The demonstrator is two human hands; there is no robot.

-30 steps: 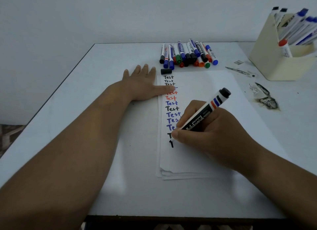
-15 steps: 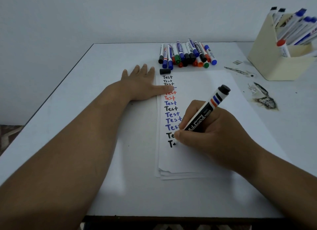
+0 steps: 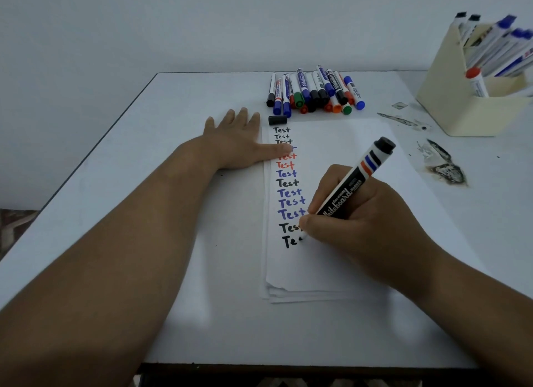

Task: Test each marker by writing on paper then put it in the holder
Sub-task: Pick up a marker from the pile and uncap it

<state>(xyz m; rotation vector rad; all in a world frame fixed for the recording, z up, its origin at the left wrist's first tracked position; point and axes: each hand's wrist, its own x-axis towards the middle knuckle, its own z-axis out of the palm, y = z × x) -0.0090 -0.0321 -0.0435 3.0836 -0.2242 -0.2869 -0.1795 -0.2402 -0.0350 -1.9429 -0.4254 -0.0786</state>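
A pale wall backs the white table where you work. Since a moment ago your black marker has added an "e" after the bottom "T". Your right hand grips it, tip on the paper, rear end tilted toward the far right corner. Your left hand lies flat, thumb on the paper's left edge. A loose cap and untested markers sit beyond the paper, the holder at the far right.

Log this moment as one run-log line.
step: writing test | right hand: grips marker, tip on paper | left hand: flat, thumb on paper | cap: off | holder: part filled
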